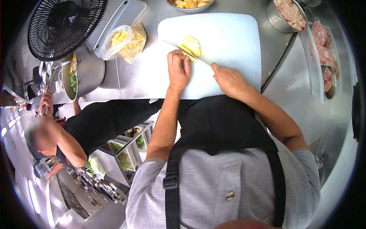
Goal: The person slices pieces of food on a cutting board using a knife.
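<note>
My right hand grips a knife by its handle, which is mostly hidden in the fist. The blade slants up and left across peeled yellow pieces that look like ginger, on a white cutting board. Curled fingers of my left hand rest close against the blade, at the near edge of the ginger. What lies directly under those fingertips is hidden. Several slices overlap on the far side of the blade.
Left of the board sits a plastic bag of yellow shreds. A metal bowl of yellow pieces stands behind. Raw meat fills a pot and a clear tub at right. A co-worker stands left, by a large pot and black fan.
</note>
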`<state>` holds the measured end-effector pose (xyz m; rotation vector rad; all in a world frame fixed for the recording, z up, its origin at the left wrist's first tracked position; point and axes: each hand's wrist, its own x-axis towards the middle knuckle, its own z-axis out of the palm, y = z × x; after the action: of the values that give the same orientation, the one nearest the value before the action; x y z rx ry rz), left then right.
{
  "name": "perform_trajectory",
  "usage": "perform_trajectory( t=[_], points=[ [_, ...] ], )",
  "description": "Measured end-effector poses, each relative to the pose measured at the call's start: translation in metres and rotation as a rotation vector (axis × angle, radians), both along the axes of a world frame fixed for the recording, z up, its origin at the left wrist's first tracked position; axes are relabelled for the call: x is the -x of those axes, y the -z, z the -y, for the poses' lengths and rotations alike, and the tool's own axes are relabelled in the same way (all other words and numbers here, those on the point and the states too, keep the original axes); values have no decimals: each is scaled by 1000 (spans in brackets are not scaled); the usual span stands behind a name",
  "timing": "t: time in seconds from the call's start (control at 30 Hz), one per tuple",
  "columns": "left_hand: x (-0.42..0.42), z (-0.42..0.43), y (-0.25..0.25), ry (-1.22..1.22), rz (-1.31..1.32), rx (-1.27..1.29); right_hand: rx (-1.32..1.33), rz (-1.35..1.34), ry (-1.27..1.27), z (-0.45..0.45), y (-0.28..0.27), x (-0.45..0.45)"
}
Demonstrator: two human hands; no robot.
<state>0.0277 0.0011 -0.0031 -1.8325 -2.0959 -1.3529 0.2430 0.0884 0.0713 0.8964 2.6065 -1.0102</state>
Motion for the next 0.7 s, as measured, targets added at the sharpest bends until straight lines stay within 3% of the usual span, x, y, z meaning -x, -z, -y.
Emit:
perform_trajectory(
  t=[0.37, 0.7],
  points=[
    [-1, 0, -11, 21, -45, 82, -15, -20, 12, 3, 2, -7],
    [-7, 2, -6, -26, -34, 2, 18, -34, 35, 0, -10, -12]
  ],
)
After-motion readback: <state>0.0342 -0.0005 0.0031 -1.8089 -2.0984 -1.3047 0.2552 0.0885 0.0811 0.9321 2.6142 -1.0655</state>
